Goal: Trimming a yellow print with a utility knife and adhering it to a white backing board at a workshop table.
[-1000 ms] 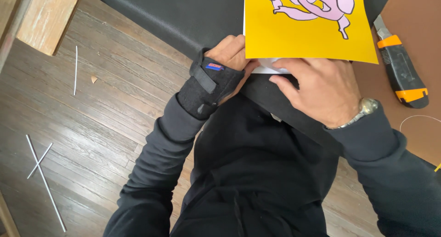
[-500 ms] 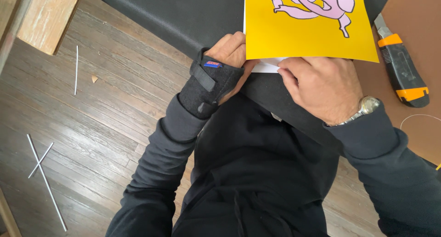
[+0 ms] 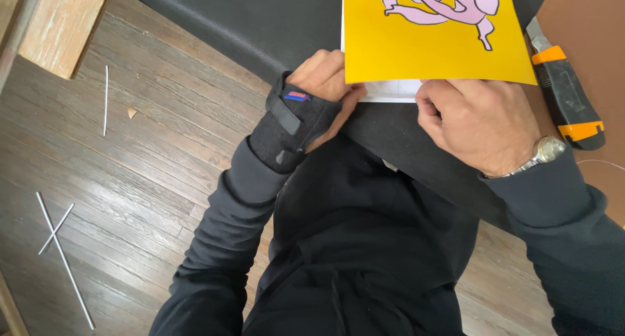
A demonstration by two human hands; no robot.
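thin white sticks [image 3: 62, 245] lie on the wood floor at left (well apart from the hands). the left hand [image 3: 322, 92], in a black wrist brace [image 3: 286, 124], pinches the near left corner of the yellow sheet [image 3: 433, 46] on the black mat [image 3: 260, 23]; the right hand [image 3: 478, 121] pinches its white near edge. the sheet's long axis runs away from the person, beside an orange-and-black utility knife [image 3: 566, 95].

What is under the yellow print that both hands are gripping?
A white sheet peeks out below the yellow print, between the left hand and right hand. Black mat lies beneath; the rest is covered.
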